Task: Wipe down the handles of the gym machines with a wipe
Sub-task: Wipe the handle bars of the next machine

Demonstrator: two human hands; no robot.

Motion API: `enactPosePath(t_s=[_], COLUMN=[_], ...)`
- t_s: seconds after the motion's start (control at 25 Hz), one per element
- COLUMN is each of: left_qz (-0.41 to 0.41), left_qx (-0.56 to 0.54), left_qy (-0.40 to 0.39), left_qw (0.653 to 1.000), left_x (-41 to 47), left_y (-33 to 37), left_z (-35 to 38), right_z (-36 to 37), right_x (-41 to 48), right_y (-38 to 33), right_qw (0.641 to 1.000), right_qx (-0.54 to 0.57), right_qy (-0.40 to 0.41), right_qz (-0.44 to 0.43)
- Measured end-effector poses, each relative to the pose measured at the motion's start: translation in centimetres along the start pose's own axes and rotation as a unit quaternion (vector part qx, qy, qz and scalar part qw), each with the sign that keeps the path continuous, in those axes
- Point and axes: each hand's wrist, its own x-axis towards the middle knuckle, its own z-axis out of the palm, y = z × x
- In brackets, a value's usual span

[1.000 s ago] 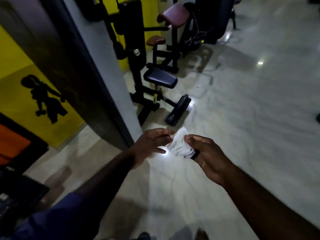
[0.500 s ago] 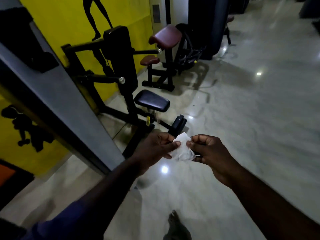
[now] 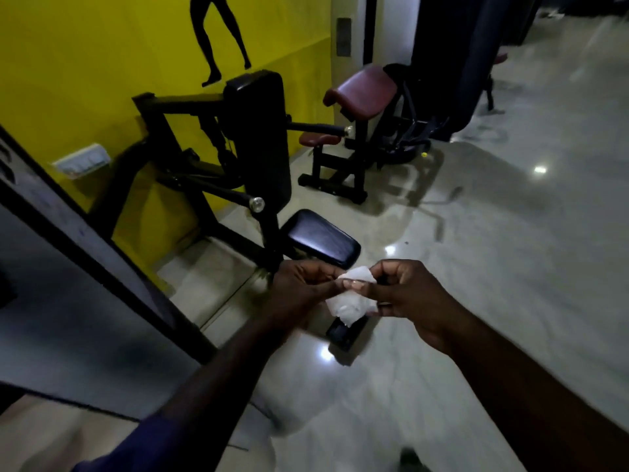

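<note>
A crumpled white wipe (image 3: 354, 303) is pinched between both hands in front of me. My left hand (image 3: 299, 289) grips its left edge with thumb and fingers; my right hand (image 3: 408, 294) holds its right side. Just beyond the hands stands a black gym machine (image 3: 258, 141) with an upright back pad and a black seat (image 3: 321, 238). Two black bars with chrome end caps stick out from it, the lower one (image 3: 218, 189) and the upper one (image 3: 320, 128). Its footrest (image 3: 345, 333) sits on the floor below the wipe.
A dark grey slanted column (image 3: 85, 253) rises at my left. A maroon padded bench (image 3: 360, 93) stands behind the black machine by the yellow wall (image 3: 85, 63). Glossy marble floor (image 3: 493, 250) spreads to the right. A dark hanging bag (image 3: 452, 56) is at the back.
I have walked forward past the column, so the black machine is closer and more in view. Both hands kept hold of the wipe and worked it between the fingers.
</note>
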Motion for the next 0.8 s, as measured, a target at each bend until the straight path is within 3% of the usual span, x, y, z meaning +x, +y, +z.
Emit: enactPosePath(t_s=[0.28, 0.48, 0.64, 0.8], left_qz=[0.006, -0.014, -0.044, -0.073], left_qx=[0.019, 0.019, -0.028, -0.057], left_qy=[0.159, 0.248, 0.333, 0.41], left_qw=[0.987, 0.969, 0.941, 0.907], left_x=[10.1, 17.0, 20.7, 24.7], left_y=[-1.2, -0.9, -1.2, -2.3], left_z=[-8.0, -13.0, -16.7, -21.9], right_z=[3.1, 5.5, 8.5, 11.3], right_x=[18.1, 30.1, 37.7, 44.8], right_y=[-2.3, -4.7, -6.1, -8.4], right_qw=[0.983, 0.949, 0.944, 0.957], right_qx=[0.025, 0.039, 0.044, 0.024], right_qy=[-0.177, -0.308, -0.316, -0.284], right_qz=[0.043, 0.059, 0.088, 0.046])
